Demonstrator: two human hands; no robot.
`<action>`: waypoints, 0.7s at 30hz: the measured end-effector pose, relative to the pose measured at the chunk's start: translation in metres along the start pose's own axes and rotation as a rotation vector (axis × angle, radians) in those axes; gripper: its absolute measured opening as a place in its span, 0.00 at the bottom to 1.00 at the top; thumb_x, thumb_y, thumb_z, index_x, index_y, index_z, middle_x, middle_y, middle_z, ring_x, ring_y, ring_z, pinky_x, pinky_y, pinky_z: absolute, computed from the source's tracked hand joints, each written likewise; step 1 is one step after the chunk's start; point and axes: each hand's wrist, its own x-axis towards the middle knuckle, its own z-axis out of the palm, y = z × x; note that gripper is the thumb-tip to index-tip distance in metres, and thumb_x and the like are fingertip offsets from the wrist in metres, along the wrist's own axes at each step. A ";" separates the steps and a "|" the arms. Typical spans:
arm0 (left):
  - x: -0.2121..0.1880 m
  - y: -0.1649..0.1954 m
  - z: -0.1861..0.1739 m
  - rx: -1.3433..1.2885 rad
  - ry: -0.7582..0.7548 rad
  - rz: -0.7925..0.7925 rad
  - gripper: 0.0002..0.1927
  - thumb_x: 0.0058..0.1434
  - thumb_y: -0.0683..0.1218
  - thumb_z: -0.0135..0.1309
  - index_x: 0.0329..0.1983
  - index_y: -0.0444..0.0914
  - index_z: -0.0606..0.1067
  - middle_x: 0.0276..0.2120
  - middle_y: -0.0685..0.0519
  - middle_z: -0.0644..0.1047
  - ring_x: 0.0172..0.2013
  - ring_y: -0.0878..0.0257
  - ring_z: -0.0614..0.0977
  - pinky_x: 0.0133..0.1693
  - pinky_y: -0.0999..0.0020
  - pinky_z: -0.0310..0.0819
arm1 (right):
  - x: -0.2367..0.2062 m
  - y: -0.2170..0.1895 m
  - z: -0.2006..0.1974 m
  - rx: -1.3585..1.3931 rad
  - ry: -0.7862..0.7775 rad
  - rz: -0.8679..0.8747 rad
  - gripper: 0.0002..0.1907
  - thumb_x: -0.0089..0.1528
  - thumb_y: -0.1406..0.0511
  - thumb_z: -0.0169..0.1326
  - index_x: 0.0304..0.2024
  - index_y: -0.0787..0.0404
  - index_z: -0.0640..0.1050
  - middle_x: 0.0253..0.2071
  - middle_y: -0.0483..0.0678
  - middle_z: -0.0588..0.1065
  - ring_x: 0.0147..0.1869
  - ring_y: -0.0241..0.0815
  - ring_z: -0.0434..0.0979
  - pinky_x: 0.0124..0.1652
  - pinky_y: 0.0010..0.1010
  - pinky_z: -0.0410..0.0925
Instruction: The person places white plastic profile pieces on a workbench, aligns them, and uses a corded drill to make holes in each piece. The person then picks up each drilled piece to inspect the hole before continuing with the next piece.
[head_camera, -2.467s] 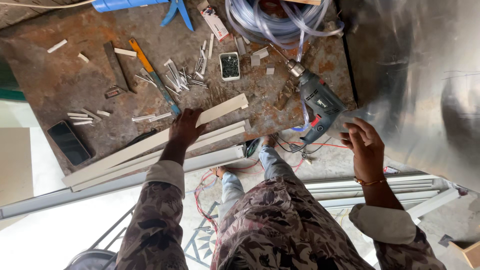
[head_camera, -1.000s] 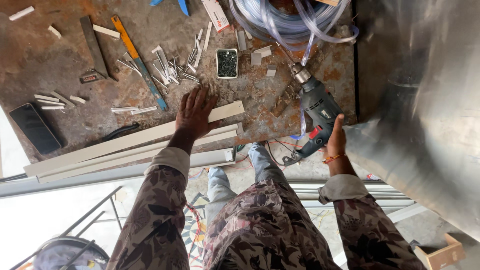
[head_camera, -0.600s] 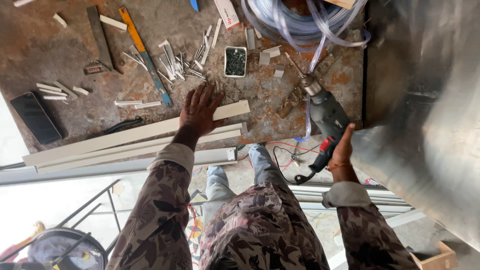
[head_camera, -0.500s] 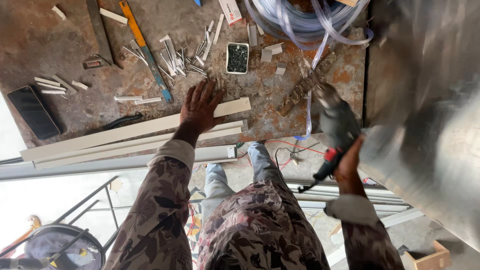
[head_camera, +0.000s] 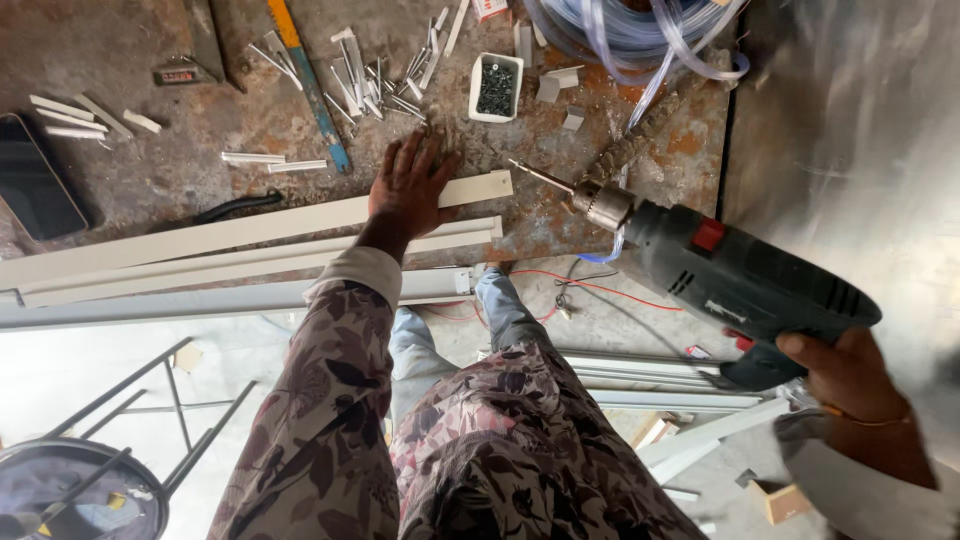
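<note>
The left hand (head_camera: 412, 190), fingers spread, presses flat on the white plastic strip (head_camera: 250, 228) at frame centre. The right hand (head_camera: 850, 375), lower right, is wrapped around the electric drill (head_camera: 740, 275), whose bit points toward the strip's end.

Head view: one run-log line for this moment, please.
left hand: flat on white strip | right hand: gripping drill | bit near strip end
</note>
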 end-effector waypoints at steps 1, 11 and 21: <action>-0.002 -0.001 0.002 -0.004 -0.012 0.002 0.49 0.58 0.73 0.52 0.79 0.57 0.49 0.79 0.53 0.40 0.77 0.51 0.39 0.72 0.46 0.29 | -0.003 -0.017 0.010 -0.116 0.002 0.042 0.30 0.59 0.69 0.61 0.63 0.66 0.71 0.49 0.53 0.79 0.48 0.43 0.81 0.45 0.38 0.77; -0.006 -0.012 0.010 -0.098 -0.023 -0.005 0.49 0.58 0.74 0.50 0.79 0.59 0.47 0.79 0.55 0.37 0.77 0.52 0.37 0.73 0.48 0.28 | 0.061 -0.115 0.126 -0.810 -0.089 0.147 0.25 0.57 0.67 0.62 0.57 0.63 0.76 0.33 0.43 0.76 0.31 0.30 0.69 0.27 0.27 0.66; -0.003 -0.017 0.022 -0.107 -0.009 0.018 0.49 0.60 0.74 0.49 0.79 0.59 0.46 0.79 0.55 0.36 0.77 0.52 0.36 0.73 0.47 0.26 | 0.088 -0.121 0.163 -0.980 -0.120 0.173 0.27 0.57 0.61 0.62 0.58 0.61 0.76 0.27 0.44 0.75 0.25 0.32 0.69 0.23 0.29 0.65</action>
